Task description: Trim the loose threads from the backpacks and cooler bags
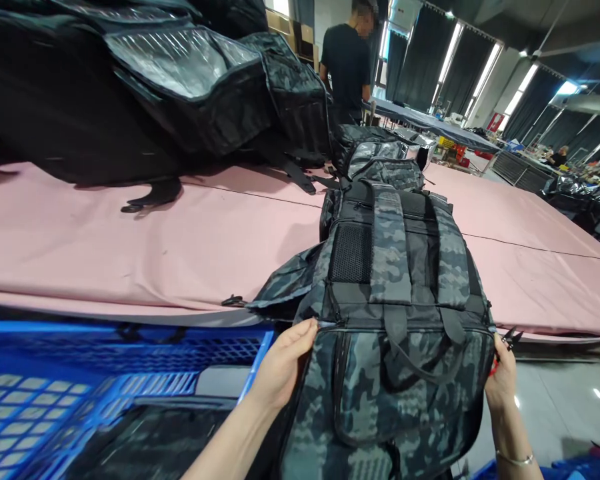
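Observation:
A grey-black camouflage backpack [410, 380] lies partly on the pink-covered table, its lower part hanging over the front edge toward me. Two camouflage straps [391, 247] and a dark webbing loop show on its upper side. My left hand [285, 363] pinches its left edge near a seam, thumb on top. On the opposite edge my right hand [501, 377] grips the bag. Small snips [511, 339] with dark tips and a bit of red stick out at that hand; its fingers are partly hidden. A camouflage flap [290, 283] spreads out left of the bag.
A blue plastic basket [30, 373] with dark bags stands at lower left. Black bags with silver lining [170, 60] are piled on the pink table [80, 233]. More bags [375, 143] lie beyond the backpack. A person [347, 70] in dark clothes stands behind.

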The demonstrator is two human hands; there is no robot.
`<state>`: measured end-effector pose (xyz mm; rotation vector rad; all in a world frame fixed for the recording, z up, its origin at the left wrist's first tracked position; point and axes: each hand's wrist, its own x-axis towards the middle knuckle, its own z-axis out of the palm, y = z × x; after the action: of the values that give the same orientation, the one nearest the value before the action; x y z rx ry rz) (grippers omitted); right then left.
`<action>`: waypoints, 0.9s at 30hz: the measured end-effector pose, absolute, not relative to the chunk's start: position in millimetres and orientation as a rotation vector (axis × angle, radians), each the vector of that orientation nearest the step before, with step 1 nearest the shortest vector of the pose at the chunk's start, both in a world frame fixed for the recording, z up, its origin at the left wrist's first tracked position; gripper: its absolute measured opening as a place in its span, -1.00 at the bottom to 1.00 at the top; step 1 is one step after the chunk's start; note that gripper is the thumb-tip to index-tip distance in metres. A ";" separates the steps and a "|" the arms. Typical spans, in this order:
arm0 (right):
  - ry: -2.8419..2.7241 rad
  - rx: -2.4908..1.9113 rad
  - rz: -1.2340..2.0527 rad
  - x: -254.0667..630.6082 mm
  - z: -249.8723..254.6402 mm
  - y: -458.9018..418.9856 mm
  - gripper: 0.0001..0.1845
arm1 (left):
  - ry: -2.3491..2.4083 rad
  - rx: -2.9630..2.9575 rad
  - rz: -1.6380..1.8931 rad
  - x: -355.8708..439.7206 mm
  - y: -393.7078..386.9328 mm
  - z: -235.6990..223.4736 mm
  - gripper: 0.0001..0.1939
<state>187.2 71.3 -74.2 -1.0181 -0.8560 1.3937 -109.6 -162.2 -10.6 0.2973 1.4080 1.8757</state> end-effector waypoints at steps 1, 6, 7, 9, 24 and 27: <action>-0.895 -1.014 1.375 186.5 -74.0 71.9 -0.68 | 1.383 0.275 1.860 -109.6 -162.6 -10.4 -0.65; -0.969 -1.084 1.210 182.8 -79.3 73.5 -0.63 | 1.222 0.069 1.817 -107.6 -165.0 -12.9 -0.65; -0.989 -1.126 1.135 182.9 -80.8 73.7 -0.61 | 1.224 0.070 1.812 -106.1 -164.7 -14.8 -0.64; -1.063 -1.205 0.962 183.3 -80.9 72.3 -0.58 | 1.280 0.126 1.803 -103.1 -163.6 -19.9 -0.61; -2.026 -0.835 1.170 94.8 16.7 -70.7 -0.81 | 1.431 0.382 1.713 -97.1 -152.6 -17.3 -0.72; -2.095 -0.772 1.052 74.1 13.8 -74.6 -0.83 | 1.447 0.367 1.720 -95.7 -153.2 -19.8 -0.71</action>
<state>74.1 -74.6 13.8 -0.7715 -2.0951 1.0522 -95.7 -153.2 -19.8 0.3674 1.4474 1.7205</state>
